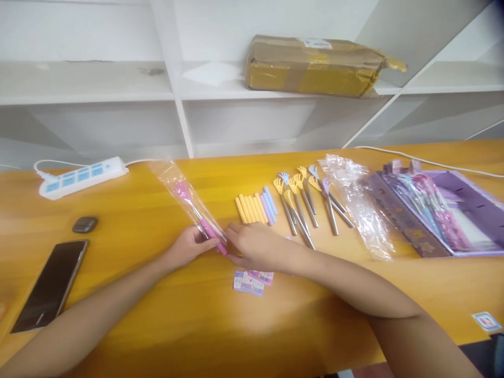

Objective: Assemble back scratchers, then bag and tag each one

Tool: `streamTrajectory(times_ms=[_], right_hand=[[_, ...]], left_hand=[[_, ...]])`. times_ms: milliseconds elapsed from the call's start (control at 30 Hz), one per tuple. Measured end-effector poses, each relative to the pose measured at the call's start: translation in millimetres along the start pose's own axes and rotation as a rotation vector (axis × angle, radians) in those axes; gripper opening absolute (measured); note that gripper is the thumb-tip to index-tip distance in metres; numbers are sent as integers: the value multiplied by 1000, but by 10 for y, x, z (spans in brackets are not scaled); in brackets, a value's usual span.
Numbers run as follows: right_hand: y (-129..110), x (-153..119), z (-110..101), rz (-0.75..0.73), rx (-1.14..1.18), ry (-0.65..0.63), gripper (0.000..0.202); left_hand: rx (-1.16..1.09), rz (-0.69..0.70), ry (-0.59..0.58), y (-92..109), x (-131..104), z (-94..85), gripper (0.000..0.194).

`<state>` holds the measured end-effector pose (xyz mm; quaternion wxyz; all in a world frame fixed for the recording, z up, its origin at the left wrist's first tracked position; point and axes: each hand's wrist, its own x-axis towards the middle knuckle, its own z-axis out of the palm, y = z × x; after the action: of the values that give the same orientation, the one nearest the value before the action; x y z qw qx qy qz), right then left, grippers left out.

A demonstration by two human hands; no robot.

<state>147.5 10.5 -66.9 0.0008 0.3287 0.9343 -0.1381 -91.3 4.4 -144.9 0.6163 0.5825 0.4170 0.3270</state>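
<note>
A pink back scratcher (207, 229) with a hand-shaped head and metal shaft lies inside a long clear plastic bag (165, 170). My left hand (191, 247) is closed round its pink handle. At the handle's lower end, my right hand (255, 244) pinches the bag's near end; its fingertips are partly hidden. Just beyond my right hand lies a row of yellow, purple and blue handle sleeves (252, 209). Several back scratcher rods (301, 205) with yellow, blue and purple heads lie to the right. Small printed cards (252, 282) rest below my right hand.
Crumpled clear bags (360, 202) lie beside a purple box (476, 197) holding bagged back scratchers (437, 210). At left are a power strip (84, 178), a small black case (84, 224) and a phone (51, 283). A taped carton (315, 68) sits on the shelf behind.
</note>
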Motion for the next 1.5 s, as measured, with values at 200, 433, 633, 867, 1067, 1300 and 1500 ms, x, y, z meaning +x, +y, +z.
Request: streamTrajectory(times_ms=[200,433,633,867,1067,1300,1500], right_hand=[[4,37,77,56,-25,88,33],[13,64,142,77,-14,160,37],[34,61,129,10,90,225,35],[-9,61,144,-94,119,328,36],[96,48,105,-85,207,310,60],[128,92,128,-374,-46,458,17],[124,150,182,-393,151,483,24]], left_hand=[[31,-37,-58,10,8,-18,33],[-17,3,-56,37,18,-7,30],[-157,3,-52,24,34,-33,34],[-590,-99,39,109,87,-35,33],[-631,-94,92,189,85,-46,14],[-592,-132,86,138,78,-44,23],[-347,-69,78,43,47,-19,34]])
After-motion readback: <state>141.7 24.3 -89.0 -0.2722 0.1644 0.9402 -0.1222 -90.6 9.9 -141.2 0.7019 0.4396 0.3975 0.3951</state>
